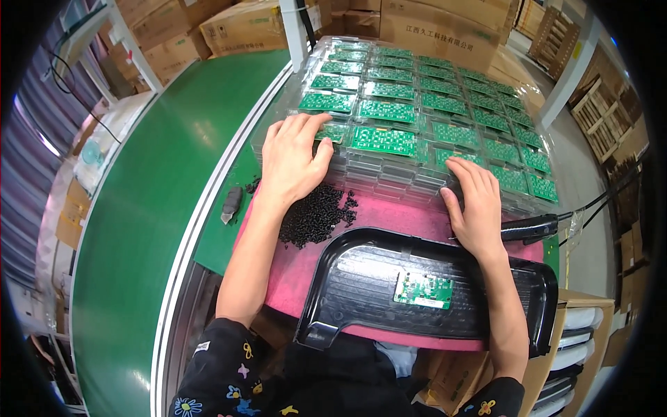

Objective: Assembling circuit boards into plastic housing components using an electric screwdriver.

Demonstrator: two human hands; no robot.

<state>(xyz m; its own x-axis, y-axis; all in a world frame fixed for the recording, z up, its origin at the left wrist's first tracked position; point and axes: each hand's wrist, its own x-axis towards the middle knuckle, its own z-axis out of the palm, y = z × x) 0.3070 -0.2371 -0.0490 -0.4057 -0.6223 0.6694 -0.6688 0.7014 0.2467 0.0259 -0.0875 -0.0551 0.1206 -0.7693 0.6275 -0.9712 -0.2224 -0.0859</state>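
While left hand and right hand touch trays, boards inside

From my remote feed I see black fabric sleeves, colourful flower prints and a small white label.

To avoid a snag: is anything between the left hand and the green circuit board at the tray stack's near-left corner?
Nothing visible: the left hand partly covers that green circuit board; contact is unclear. The pile of small black parts lies aside, in front of the clear plastic tray stack.
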